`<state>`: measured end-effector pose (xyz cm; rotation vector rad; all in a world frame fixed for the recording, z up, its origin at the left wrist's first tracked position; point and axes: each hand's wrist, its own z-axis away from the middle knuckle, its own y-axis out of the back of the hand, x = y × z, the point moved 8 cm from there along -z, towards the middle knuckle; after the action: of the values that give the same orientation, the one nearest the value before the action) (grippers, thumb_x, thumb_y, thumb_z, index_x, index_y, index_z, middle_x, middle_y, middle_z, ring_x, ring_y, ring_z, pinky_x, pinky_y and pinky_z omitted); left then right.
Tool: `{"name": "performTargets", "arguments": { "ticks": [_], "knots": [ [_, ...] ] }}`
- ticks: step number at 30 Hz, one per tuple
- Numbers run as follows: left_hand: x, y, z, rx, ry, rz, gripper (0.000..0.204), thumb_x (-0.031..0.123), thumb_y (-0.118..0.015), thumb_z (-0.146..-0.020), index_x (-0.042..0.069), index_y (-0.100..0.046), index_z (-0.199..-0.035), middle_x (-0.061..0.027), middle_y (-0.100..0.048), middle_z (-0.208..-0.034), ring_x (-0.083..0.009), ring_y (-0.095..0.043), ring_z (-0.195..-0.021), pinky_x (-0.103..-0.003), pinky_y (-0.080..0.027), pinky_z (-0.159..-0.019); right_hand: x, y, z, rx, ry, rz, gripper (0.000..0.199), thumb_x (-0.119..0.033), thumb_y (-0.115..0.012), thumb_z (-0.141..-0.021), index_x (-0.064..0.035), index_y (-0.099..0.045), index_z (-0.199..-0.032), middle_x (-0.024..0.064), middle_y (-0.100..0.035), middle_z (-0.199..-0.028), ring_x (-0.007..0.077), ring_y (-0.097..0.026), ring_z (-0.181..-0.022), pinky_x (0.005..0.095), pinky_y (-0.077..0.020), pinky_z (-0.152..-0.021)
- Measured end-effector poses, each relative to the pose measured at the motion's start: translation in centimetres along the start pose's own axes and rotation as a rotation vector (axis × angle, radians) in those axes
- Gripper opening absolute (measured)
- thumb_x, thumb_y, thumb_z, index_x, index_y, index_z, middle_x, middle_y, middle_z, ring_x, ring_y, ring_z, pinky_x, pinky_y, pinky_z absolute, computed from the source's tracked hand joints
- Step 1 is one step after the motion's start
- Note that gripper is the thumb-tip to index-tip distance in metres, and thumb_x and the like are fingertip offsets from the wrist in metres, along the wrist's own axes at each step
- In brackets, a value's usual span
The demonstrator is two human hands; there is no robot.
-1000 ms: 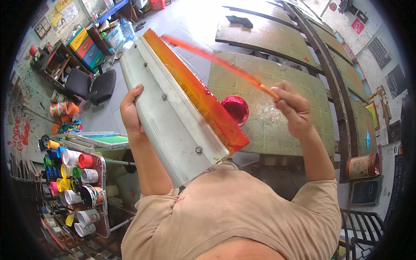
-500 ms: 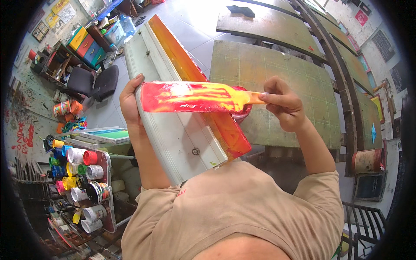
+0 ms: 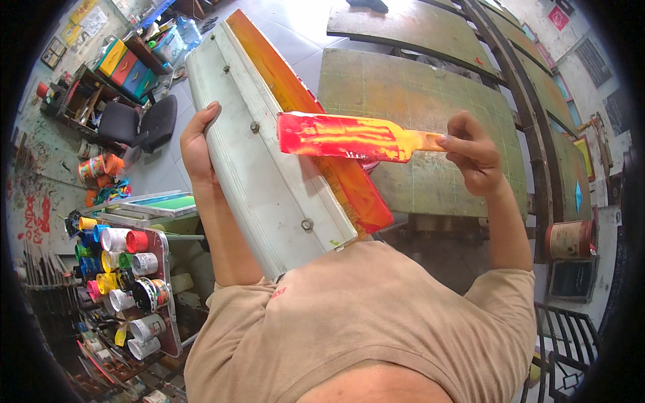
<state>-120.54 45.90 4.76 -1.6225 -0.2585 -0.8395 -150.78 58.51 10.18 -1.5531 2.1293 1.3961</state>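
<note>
My left hand (image 3: 199, 149) grips the left edge of a long squeegee (image 3: 235, 127) with a pale metal holder and several bolts. Its orange blade (image 3: 265, 60), smeared with red ink, runs along the right side. In my right hand (image 3: 478, 156) is the short handle of a broad, flat spatula (image 3: 346, 138), pinched between thumb and fingers. Red and yellow ink coats the spatula, which lies level across the squeegee's right part and blade. Whether it touches them I cannot tell. Behind the spatula, a reddish container is mostly hidden.
Beyond the squeegee lies a greenish printing board (image 3: 430, 94), with more boards along a dark metal frame (image 3: 537, 134). Several ink pots (image 3: 138, 240) crowd a rack at left. A black chair (image 3: 158, 121) stands farther back. A stained bucket (image 3: 570, 240) is at right.
My right hand has drawn the spatula to the right, so its tip has left the squeegee's left edge. The squeegee has shifted slightly up and left in view, still held in my left hand.
</note>
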Motion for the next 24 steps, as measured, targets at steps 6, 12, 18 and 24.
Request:
{"name": "performTargets", "arguments": {
  "ticks": [6, 12, 18, 24],
  "knots": [
    [-0.3, -0.2, -0.3, -0.037, -0.001, 0.026, 0.047, 0.017, -0.045, -0.081, -0.009, -0.037, -0.119, -0.0256, -0.053, -0.107, -0.0321, -0.059, -0.091, -0.042, -0.049, -0.082, -0.6, 2.3, 0.9, -0.025, -0.050, 0.106, 0.035, 0.007, -0.058, -0.071, -0.0098, -0.064, -0.101, 0.0049, -0.037, -0.075, 0.0176, -0.039, -0.067, 0.0272, -0.0315, -0.060],
    [-0.3, 0.2, -0.3, 0.035, -0.014, -0.049, 0.047, 0.018, -0.045, -0.081, -0.008, -0.036, -0.120, -0.0252, -0.054, -0.105, -0.0313, -0.060, -0.089, -0.041, -0.050, -0.079, -1.2, 3.9, 1.8, -0.036, -0.054, 0.194, 0.035, 0.004, -0.058, -0.071, -0.0110, -0.064, -0.101, 0.0048, -0.037, -0.076, 0.0175, -0.039, -0.067, 0.0263, -0.0311, -0.060],
    [-0.5, 0.5, -0.5, 0.019, 0.024, 0.035, 0.047, 0.018, -0.046, -0.081, -0.007, -0.038, -0.120, -0.0249, -0.054, -0.105, -0.0312, -0.061, -0.088, -0.041, -0.051, -0.078, -1.3, 5.2, 3.1, 0.002, -0.069, 0.228, 0.035, 0.004, -0.057, -0.071, -0.0114, -0.064, -0.102, 0.0048, -0.037, -0.076, 0.0177, -0.039, -0.068, 0.0266, -0.0315, -0.060],
    [-0.8, 0.6, -0.8, 0.033, 0.018, 0.006, 0.048, 0.018, -0.046, -0.080, -0.007, -0.037, -0.120, -0.0249, -0.054, -0.105, -0.0317, -0.061, -0.088, -0.041, -0.051, -0.079, -0.9, 6.6, 3.3, 0.120, -0.045, 0.159, 0.026, -0.003, -0.055, -0.078, -0.0043, -0.061, -0.104, 0.0072, -0.047, -0.081, 0.0156, -0.044, -0.071, 0.0238, -0.0349, -0.062]
  ]
}}
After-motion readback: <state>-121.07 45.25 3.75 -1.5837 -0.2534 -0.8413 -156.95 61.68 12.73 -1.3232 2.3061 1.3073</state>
